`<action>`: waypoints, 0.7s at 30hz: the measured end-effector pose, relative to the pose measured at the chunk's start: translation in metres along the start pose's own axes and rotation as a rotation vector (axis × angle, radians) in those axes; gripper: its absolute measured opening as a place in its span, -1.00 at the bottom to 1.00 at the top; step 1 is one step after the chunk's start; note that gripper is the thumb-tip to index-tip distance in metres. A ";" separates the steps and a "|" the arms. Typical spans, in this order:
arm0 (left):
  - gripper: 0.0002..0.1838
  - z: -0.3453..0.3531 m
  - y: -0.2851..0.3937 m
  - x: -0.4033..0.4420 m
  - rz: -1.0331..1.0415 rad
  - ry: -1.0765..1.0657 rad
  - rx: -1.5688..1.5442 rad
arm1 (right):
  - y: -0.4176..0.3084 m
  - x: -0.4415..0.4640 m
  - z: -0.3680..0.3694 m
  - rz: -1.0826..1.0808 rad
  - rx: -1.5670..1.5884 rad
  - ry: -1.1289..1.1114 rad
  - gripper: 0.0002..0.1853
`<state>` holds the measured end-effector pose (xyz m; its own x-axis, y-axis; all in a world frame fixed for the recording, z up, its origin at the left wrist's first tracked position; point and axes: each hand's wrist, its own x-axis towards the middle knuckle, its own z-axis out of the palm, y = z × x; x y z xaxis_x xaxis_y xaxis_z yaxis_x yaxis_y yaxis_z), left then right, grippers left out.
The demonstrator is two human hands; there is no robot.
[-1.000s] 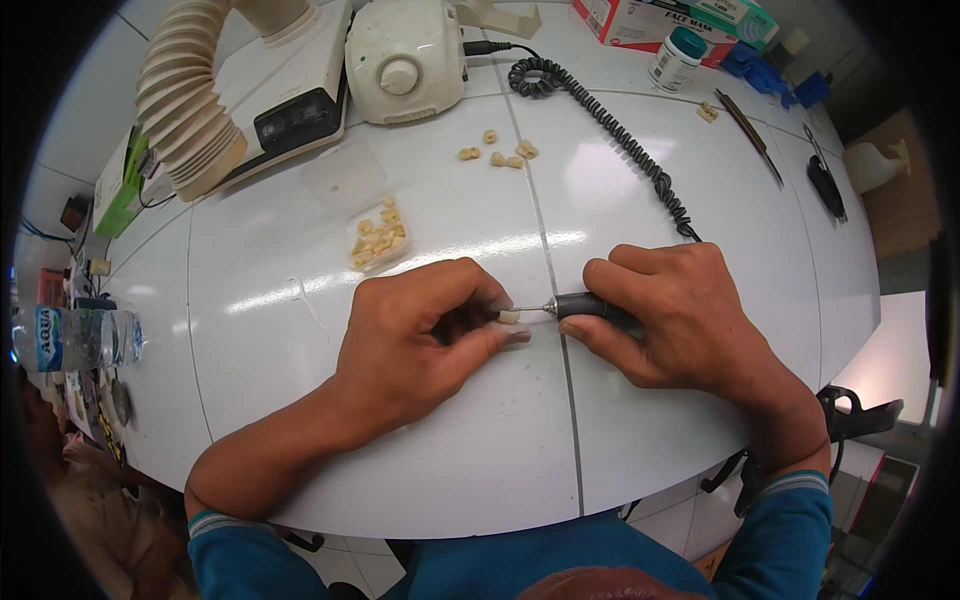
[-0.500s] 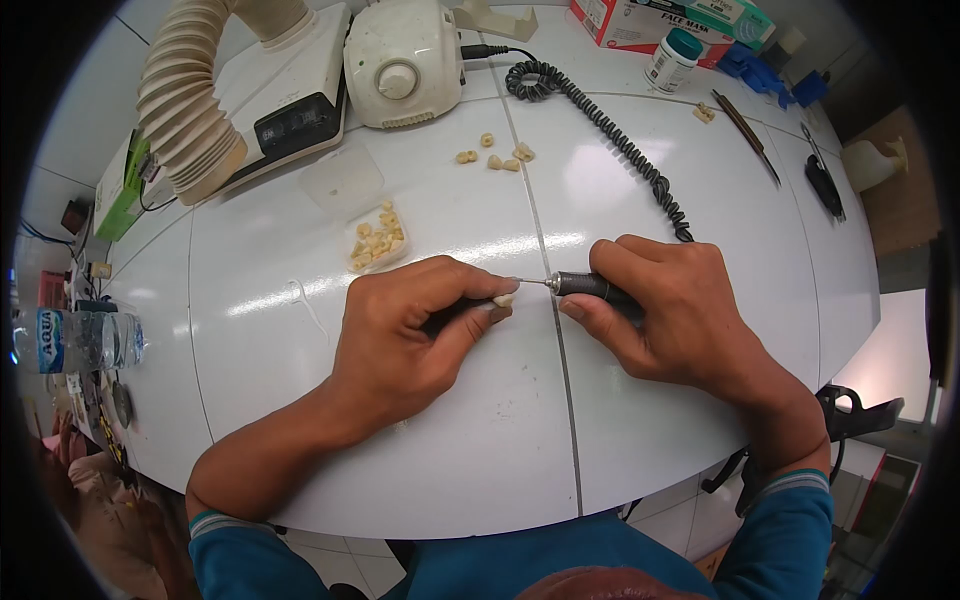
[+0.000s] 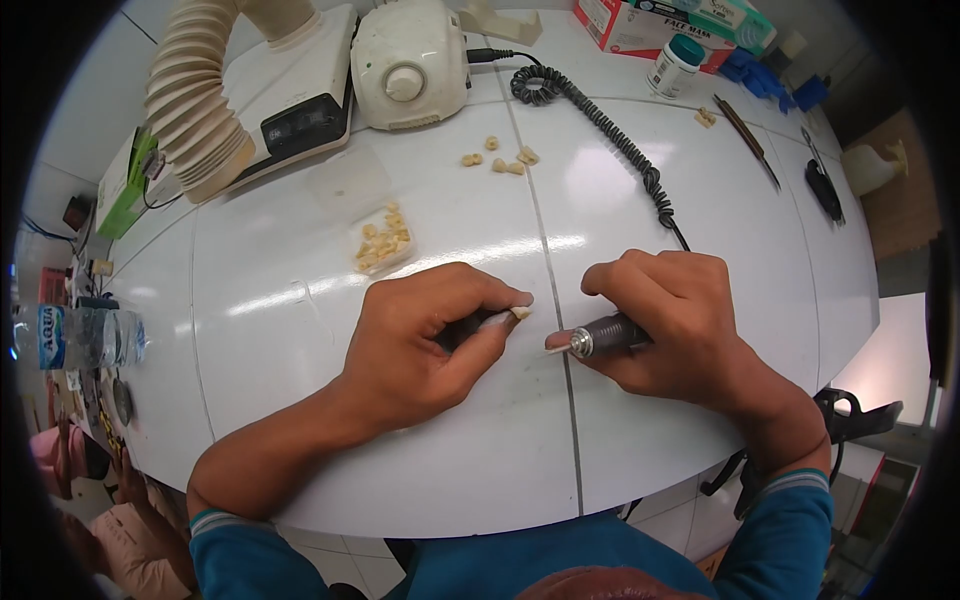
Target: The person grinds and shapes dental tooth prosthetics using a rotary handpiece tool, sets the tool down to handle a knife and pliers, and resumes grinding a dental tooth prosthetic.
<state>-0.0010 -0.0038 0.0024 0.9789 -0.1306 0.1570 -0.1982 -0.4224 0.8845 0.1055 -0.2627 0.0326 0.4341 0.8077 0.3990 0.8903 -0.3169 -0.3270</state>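
Observation:
My left hand [image 3: 430, 325] is closed, pinching a small cream-coloured tooth-shaped piece [image 3: 520, 312] between thumb and fingertips. My right hand [image 3: 680, 320] grips a black rotary handpiece [image 3: 616, 333], its thin bur [image 3: 559, 349] pointing left and slightly down. A gap separates the bur from the tooth piece. The right index finger is raised off the handpiece. Beyond my left hand stands a small clear box [image 3: 386, 267] of similar yellowish pieces, with its clear lid [image 3: 345, 185] behind it. Several loose tooth pieces [image 3: 508, 168] lie further back.
A coiled black cord [image 3: 615, 140] runs from the white control unit [image 3: 410, 85] toward my right hand. A ribbed hose [image 3: 195, 110] hangs at the back left. A bottle [image 3: 675, 68], a brown-handled tool [image 3: 745, 140] and a water bottle [image 3: 90, 338] are around. Another person sits at lower left.
The handpiece has drawn back from the tooth piece and tipped downward. My right index finger has lifted. My left hand has shifted slightly right and turned the piece.

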 end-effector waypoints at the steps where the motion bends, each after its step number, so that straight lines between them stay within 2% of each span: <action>1: -0.71 0.002 0.002 0.001 0.015 -0.007 0.001 | -0.001 -0.002 0.002 -0.040 -0.003 0.032 -0.63; 14: -0.77 0.010 -0.001 -0.003 0.247 -0.015 0.119 | -0.014 -0.010 0.017 -0.263 -0.036 0.101 -0.79; 17: -0.75 0.008 0.002 -0.001 0.150 -0.044 0.032 | -0.013 -0.009 0.017 -0.274 -0.047 0.121 -0.79; 21: -0.75 0.004 0.005 0.002 0.152 -0.059 -0.052 | -0.007 -0.008 0.016 -0.266 -0.053 0.159 -0.80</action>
<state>-0.0006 -0.0098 0.0054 0.9328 -0.2427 0.2663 -0.3398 -0.3469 0.8742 0.0933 -0.2588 0.0180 0.1976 0.7793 0.5947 0.9796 -0.1339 -0.1501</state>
